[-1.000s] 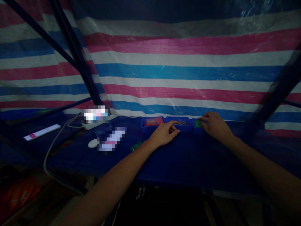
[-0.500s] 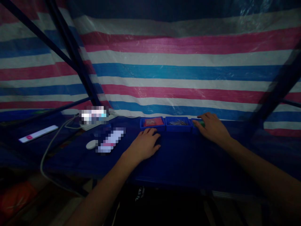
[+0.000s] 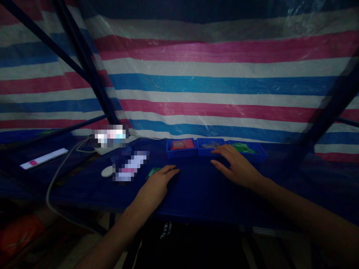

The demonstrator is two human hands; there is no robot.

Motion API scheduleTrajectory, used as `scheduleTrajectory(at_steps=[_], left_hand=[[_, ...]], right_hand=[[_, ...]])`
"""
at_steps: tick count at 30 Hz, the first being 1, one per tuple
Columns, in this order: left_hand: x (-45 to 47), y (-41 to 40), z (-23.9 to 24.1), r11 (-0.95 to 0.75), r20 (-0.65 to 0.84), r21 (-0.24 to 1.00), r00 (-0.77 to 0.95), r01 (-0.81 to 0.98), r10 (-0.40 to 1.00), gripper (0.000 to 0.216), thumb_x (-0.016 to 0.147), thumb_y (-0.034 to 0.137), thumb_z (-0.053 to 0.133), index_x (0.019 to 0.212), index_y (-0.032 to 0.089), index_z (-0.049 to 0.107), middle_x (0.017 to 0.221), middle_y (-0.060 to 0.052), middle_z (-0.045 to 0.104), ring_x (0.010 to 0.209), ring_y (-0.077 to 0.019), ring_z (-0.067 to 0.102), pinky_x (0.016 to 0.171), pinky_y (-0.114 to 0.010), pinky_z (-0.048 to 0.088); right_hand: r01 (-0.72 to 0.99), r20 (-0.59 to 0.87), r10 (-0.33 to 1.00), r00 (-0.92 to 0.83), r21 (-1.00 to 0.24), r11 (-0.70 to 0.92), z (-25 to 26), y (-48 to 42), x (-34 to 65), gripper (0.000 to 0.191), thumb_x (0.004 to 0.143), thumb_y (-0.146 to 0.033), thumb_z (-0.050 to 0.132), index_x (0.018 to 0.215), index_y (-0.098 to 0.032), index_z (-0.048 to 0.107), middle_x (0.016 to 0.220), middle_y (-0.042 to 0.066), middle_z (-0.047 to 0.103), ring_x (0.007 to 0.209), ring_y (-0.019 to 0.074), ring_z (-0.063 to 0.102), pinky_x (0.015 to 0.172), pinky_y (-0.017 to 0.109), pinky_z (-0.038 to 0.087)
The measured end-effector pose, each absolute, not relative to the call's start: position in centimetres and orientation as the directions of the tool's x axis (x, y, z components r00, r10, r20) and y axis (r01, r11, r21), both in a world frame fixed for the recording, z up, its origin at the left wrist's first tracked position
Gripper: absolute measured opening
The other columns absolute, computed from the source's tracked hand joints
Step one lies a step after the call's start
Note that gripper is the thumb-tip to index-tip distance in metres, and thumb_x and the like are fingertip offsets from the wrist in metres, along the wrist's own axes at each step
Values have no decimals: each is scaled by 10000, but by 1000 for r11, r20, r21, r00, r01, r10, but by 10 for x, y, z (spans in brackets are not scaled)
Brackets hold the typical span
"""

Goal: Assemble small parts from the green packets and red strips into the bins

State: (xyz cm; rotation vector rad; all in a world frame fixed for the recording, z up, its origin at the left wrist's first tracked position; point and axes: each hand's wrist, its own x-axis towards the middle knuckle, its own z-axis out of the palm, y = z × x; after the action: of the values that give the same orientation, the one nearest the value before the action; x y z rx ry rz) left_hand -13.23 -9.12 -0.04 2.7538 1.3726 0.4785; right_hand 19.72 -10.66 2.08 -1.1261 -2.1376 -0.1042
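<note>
1. While the middle blue bin (image 3: 204,152) holds thin gray things (image 3: 209,144), the right hand (image 3: 234,164) is by its front, thumb and fingers spread.
2. Left of it, a bin (image 3: 181,153) holds red stuff (image 3: 188,143).
3. Right of it, another bin (image 3: 260,152) holds green stuff (image 3: 244,147).
4. In front and left of it, the left hand (image 3: 157,185) is at a green piece (image 3: 153,171); I can't tell its grip.

Left hand (image 3: 157,183) is beside a green item (image 3: 153,171), right hand (image 3: 235,167) near bins (image 3: 205,152).

Dim — faint glare on striped sheet (image 3: 218,84).
</note>
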Motion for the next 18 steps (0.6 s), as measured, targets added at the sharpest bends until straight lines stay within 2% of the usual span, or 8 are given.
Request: scheduleTrajectory(at_steps=[3, 5, 7, 9, 11, 14, 16, 18], left_hand=[[-127, -96, 3, -629, 340, 144, 559, 764, 756, 571, 927, 22, 390, 1383, 271, 624, 1519, -46, 539, 1360, -220, 557, 1162, -440, 451], [-126, -101, 4, -560, 391, 68, 494, 826, 776, 429, 986, 170, 457, 1372, 228, 635, 1503, -97, 548, 1404, -293, 506, 1173, -510, 422], [-126, -107, 3, -459, 381, 13, 420, 888, 824, 414, 991, 231, 487, 1376, 189, 632, 1466, -156, 574, 1382, -362, 519, 1133, -581, 437], [-125, -115, 1, -441, 308, -13, 423, 897, 852, 461, 964, 133, 460, 1390, 198, 621, 1446, -160, 592, 1346, -363, 561, 1092, -571, 477], [-121, -122, 1, -504, 246, -6, 490, 864, 836, 602, 902, 8, 421, 1432, 242, 582, 1480, -121, 574, 1354, -324, 564, 1093, -510, 497], [-108, -126, 5, -610, 213, 77, 584, 789, 783, 652, 881, -20, 416, 1451, 265, 551, 1475, -83, 585, 1305, -286, 610, 1076, -462, 523], [-95, -120, 9, -665, 234, 193, 624, 722, 745, 565, 924, 22, 422, 1418, 255, 566, 1391, -66, 647, 1190, -245, 678, 1034, -421, 555], [-82, -108, 12, -717, 290, 331, 656, 614, 696, 447, 953, 54, 442, 1322, 230, 621, 1295, -56, 696, 1155, -202, 689, 1034, -365, 553]], right_hand=[[720, 599, 703, -383, -283, 634, 22, -110, 196, 313, 994, -397, 565, 1288, -300, 611, 1238, 97, 669, 1226, 321, 594, 1093, 558, 458], [711, 597, 707, -379, -300, 635, 22, -110, 197, 312, 991, -390, 571, 1290, -307, 610, 1231, 94, 671, 1220, 320, 597, 1087, 558, 465], [709, 600, 709, -370, -310, 633, 22, -108, 199, 307, 994, -387, 567, 1288, -306, 608, 1221, 93, 672, 1208, 313, 603, 1072, 542, 481], [709, 598, 714, -364, -319, 629, 21, -105, 199, 302, 999, -391, 560, 1281, -294, 608, 1210, 95, 672, 1195, 304, 611, 1059, 521, 492], [707, 594, 719, -361, -329, 626, 19, -103, 198, 299, 1002, -399, 555, 1271, -282, 614, 1210, 96, 674, 1185, 297, 617, 1058, 508, 492], [693, 578, 731, -363, -357, 626, 17, -99, 197, 292, 1000, -406, 560, 1250, -272, 630, 1208, 94, 683, 1165, 288, 631, 1043, 491, 500], [665, 552, 747, -371, -403, 628, 14, -98, 197, 300, 993, -406, 577, 1250, -263, 634, 1204, 90, 690, 1130, 272, 650, 1009, 468, 523], [616, 504, 766, -398, -472, 631, 10, -97, 198, 354, 977, -416, 607, 1296, -261, 619, 1226, 86, 693, 1092, 252, 670, 973, 442, 548]])
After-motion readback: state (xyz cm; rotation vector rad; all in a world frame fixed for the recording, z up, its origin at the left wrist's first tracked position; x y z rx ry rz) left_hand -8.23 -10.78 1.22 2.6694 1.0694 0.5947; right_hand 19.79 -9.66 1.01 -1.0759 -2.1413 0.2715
